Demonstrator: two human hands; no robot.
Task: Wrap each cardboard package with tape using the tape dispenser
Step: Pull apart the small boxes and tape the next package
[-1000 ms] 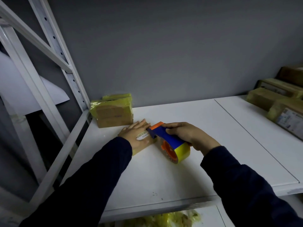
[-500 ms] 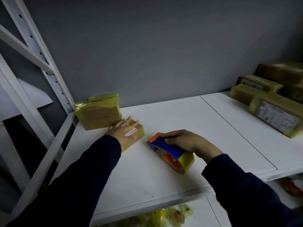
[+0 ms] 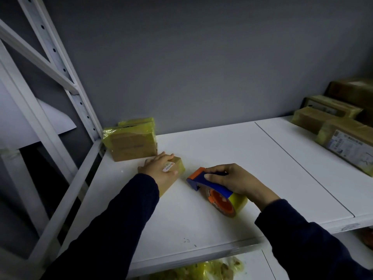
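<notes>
Pulled back since a second ago, our right hand (image 3: 232,180) has taken the tape dispenser (image 3: 214,190) off the small cardboard package (image 3: 178,165). The two now lie apart on the white shelf (image 3: 222,148), where before the dispenser's orange nose touched the box. Nearest to us, below the shelf's front edge, crumpled yellowish tape scraps (image 3: 201,271) lie on a lower level. Our dark sleeves (image 3: 121,229) reach forward from there. Our right hand curls fingers and thumb round the dispenser's blue handle, and the yellowish tape roll (image 3: 238,203) on its orange hub rests on the shelf. Just left of it, our left hand (image 3: 159,170) lies flat on top of the small package, fingers straight and close together; a white label (image 3: 168,166) shows beside them. Beyond that hand a larger taped package (image 3: 131,142) stands in the back left corner, near the small one; whether they touch we cannot tell. Far right, several more packages (image 3: 347,146) are stacked near the grey wall (image 3: 201,67). At the left rises a white rack upright (image 3: 60,63).
</notes>
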